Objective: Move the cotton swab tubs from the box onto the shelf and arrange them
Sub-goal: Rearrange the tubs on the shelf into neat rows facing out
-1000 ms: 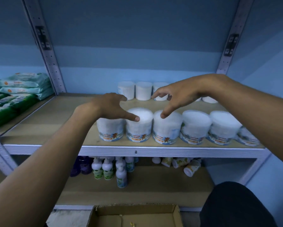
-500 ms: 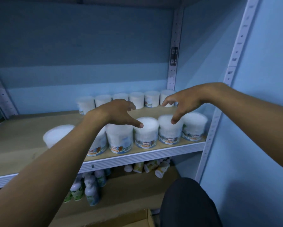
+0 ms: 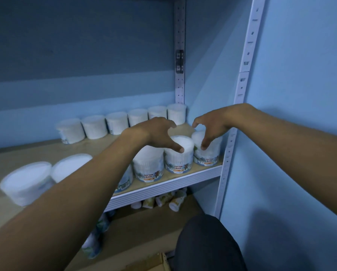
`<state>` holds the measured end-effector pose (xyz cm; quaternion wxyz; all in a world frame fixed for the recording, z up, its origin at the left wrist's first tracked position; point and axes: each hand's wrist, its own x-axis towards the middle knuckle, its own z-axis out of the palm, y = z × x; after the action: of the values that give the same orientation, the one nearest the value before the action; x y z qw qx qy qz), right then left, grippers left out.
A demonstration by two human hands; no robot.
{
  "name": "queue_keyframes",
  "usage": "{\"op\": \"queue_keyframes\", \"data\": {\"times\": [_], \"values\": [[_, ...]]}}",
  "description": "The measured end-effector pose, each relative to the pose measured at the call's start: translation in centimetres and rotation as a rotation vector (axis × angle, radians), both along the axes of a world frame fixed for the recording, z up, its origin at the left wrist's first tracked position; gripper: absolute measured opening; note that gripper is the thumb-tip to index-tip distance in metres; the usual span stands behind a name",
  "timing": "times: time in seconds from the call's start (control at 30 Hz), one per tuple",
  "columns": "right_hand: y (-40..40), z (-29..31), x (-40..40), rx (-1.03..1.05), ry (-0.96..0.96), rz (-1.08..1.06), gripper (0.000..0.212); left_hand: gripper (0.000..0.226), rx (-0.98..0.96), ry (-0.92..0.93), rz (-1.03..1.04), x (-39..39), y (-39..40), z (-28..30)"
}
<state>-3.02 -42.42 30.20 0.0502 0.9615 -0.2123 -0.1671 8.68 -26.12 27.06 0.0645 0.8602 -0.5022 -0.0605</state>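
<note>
White cotton swab tubs stand in two rows on the wooden shelf (image 3: 164, 187). The back row (image 3: 116, 122) runs along the wall. The front row ends at the right post with two labelled tubs, the second tub from the right (image 3: 180, 159) and the rightmost tub (image 3: 209, 156). My left hand (image 3: 154, 132) hovers over the front row with fingers spread and arched, its thumb tip on the second tub's top. My right hand (image 3: 210, 126) arches over the rightmost tub, thumb tip touching its top. Neither hand holds a tub. A corner of the cardboard box (image 3: 154, 263) shows at the bottom.
More front-row tubs (image 3: 25, 180) sit blurred at the left. The metal upright (image 3: 230, 143) and blue wall close off the shelf's right end. Small bottles (image 3: 163, 200) lie on the lower shelf, others (image 3: 93, 243) stand further left. A dark-clothed knee (image 3: 208, 243) is below.
Both hands have travelled right along the front row to its right end, keeping the same spread, arched pose. The view has swung right with them; the box is almost out of sight.
</note>
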Motion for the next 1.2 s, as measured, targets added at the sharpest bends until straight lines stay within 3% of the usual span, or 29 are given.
{"op": "queue_keyframes", "data": {"times": [0.17, 0.3, 0.63, 0.93, 1.1, 1.2], "values": [[-0.9, -1.3, 0.7, -0.023, -0.020, -0.006, 0.098, 0.105, 0.095, -0.032, -0.030, -0.3, -2.1, -0.7], [-1.1, -2.0, 1.2, -0.033, 0.003, 0.012, 0.092, 0.098, 0.154, -0.063, -0.043, -0.5, -2.8, -0.8], [-1.5, -2.1, 1.7, -0.028, 0.017, 0.044, 0.081, 0.091, 0.144, -0.106, 0.006, -1.1, -3.4, -0.9], [-1.1, -2.1, 1.4, -0.026, 0.020, 0.033, 0.082, 0.102, 0.191, -0.100, 0.011, -1.5, -2.9, -0.6], [-0.7, -1.4, 1.5, 0.003, 0.049, 0.006, 0.104, 0.127, 0.350, -0.079, 0.027, 0.4, -1.3, 0.4], [0.5, -1.0, 1.9, 0.059, 0.010, 0.051, 0.113, 0.128, 0.473, -0.107, 0.062, 1.9, 0.3, 0.6]]}}
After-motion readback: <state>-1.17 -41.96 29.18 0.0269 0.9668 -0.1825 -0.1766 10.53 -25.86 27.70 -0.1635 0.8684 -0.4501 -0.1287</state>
